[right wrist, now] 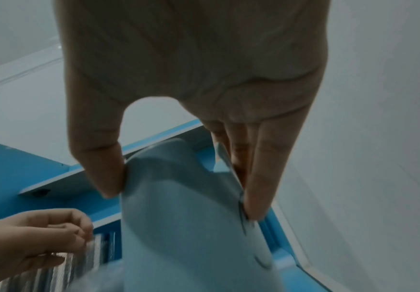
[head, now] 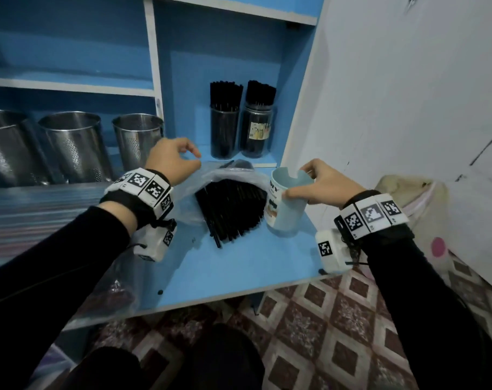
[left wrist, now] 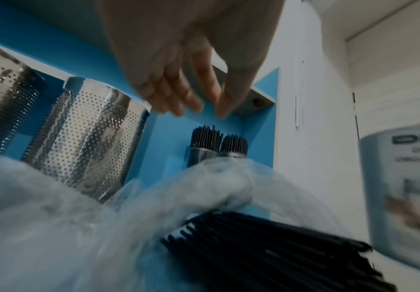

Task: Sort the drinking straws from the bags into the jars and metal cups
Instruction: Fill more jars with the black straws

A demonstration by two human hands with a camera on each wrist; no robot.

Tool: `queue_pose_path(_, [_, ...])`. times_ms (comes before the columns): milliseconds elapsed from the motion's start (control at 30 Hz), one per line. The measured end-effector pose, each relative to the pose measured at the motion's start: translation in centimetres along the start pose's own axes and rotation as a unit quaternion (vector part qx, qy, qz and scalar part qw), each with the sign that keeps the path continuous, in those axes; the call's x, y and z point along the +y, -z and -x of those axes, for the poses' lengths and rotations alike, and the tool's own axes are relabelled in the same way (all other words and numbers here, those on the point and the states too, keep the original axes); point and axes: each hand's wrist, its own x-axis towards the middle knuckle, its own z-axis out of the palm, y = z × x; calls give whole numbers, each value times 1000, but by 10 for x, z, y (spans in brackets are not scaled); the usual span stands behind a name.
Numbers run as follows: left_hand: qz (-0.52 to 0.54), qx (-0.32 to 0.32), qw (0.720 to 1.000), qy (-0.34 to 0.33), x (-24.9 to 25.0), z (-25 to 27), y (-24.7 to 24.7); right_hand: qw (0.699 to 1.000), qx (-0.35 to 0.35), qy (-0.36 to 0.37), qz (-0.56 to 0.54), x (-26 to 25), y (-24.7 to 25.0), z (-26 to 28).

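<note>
A heap of black straws (head: 230, 212) (left wrist: 266, 256) lies half inside a clear plastic bag (head: 188, 192) (left wrist: 78, 227) on the blue table. My right hand (head: 298, 182) (right wrist: 181, 201) grips a light blue printed cup (head: 284, 212) (left wrist: 403, 187) (right wrist: 191, 247) by its notched rim, just right of the straws. My left hand (head: 195, 159) (left wrist: 203, 110) (right wrist: 78, 231) hovers above the bag's far end with loosely curled fingers, holding nothing. Two jars (head: 224, 133) (head: 256, 133) packed with black straws stand on the back shelf. Three perforated metal cups (head: 137, 139) (head: 76, 144) (head: 5, 147) stand at the left.
The blue table (head: 239, 266) ends close to my body, with tiled floor below. A white wall panel (head: 393, 94) rises right beside the cup. Another clear bag (head: 109, 294) lies under my left forearm at the table's front edge. A cloth-covered bundle (head: 413, 192) sits at the right.
</note>
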Motion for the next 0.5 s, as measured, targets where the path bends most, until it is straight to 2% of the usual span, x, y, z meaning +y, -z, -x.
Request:
queue_pose_path(67, [-83,-102,990,46,-2,5,-2,999,-24,-20,16,8,-9,7])
queue_pose_path(133, [-90,-158,981,60,-4,9,-3,998,-43,-33,16,15,-17,11])
queue_pose_path(267, [-42,-181,982,39,-1,20,-1,997,-60,-51,15,19,-22,14])
queue_pose_path(367, [-64,-219,973,31,0,25,3,992,-76,-54,86,14,-17,15])
queue_pose_path(433, [-68,-212,974,31,0,26,4,995,-19,-10,94,4,-15,15])
queue_pose_path(500, [-69,-188,979,30,-1,27,5,992,85,72,52,-13,-18,16])
